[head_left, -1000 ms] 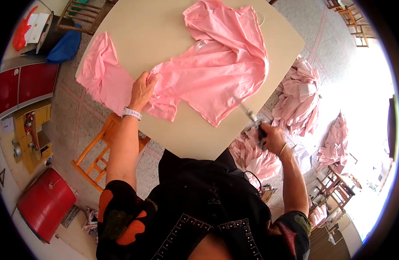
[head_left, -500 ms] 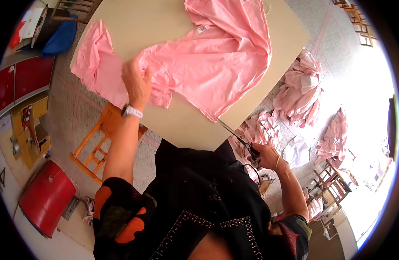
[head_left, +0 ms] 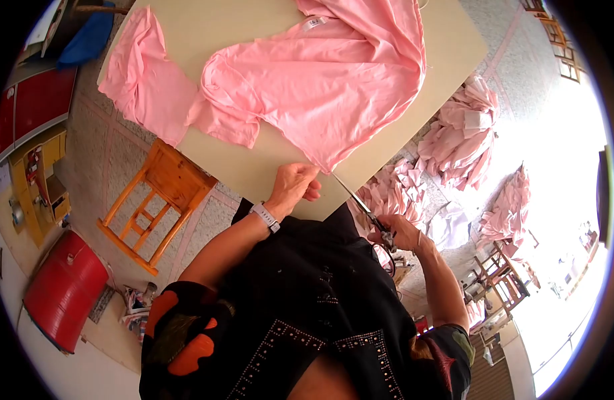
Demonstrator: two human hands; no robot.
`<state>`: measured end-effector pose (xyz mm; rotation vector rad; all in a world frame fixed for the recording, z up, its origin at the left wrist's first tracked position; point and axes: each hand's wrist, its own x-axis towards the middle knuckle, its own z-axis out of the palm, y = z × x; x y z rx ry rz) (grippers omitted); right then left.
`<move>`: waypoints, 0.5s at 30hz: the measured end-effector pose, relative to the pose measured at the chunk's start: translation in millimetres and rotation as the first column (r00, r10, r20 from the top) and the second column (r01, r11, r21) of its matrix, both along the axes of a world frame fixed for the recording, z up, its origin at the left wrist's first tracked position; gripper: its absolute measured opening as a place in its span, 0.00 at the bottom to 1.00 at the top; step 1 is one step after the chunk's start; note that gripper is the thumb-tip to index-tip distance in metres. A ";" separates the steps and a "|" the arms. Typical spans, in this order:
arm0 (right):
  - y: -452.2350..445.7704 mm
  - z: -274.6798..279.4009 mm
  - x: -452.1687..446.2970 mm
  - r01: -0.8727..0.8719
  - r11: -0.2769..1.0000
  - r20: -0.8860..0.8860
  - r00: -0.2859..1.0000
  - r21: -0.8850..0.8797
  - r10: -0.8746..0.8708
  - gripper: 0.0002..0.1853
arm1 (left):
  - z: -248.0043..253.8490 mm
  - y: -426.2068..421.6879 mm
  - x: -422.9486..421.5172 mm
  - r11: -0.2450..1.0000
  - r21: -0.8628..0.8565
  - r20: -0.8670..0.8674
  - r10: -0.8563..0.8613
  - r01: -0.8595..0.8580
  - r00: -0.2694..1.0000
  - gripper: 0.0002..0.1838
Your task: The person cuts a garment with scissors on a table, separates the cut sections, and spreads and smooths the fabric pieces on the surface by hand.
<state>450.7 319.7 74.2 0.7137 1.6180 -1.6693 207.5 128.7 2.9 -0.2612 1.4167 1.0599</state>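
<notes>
A pink garment (head_left: pixel 320 87) with a white label lies spread over the table, one pointed corner hanging toward the near edge. My left hand (head_left: pixel 295 188), with a pale watch on the wrist, is closed at that corner, thumb and forefinger pinching the cloth. Its other fingers are curled. My right hand (head_left: pixel 401 233) grips long scissors (head_left: pixel 357 201) by the handles, off the table's right side. Their blade tips reach the same corner, just right of my left fingers; whether cloth lies between the blades I cannot tell.
The beige table (head_left: pixel 253 163) fills the middle. A wooden chair (head_left: pixel 177 177) stands at its left. Heaps of pink cloth (head_left: pixel 459 137) lie on the floor to the right. A red drum (head_left: pixel 68 287) and a yellow shelf unit (head_left: pixel 50 170) are at far left.
My left hand has come from the garment's left part down and right to its near corner and closed there. The scissors stay at the corner. The view has shifted slightly.
</notes>
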 end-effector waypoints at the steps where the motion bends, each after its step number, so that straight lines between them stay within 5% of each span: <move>1: 1.1 -4.3 -1.2 -0.009 1.000 0.008 1.000 -0.004 0.009 0.24 | 1.0 1.8 2.1 1.000 -0.015 0.011 0.000 0.000 1.000 0.17; 15: 3.2 -13.4 -14.2 -0.040 0.998 0.040 0.998 -0.039 0.042 0.21 | -3.4 10.9 15.6 0.995 -0.064 0.130 0.079 -0.071 0.988 0.12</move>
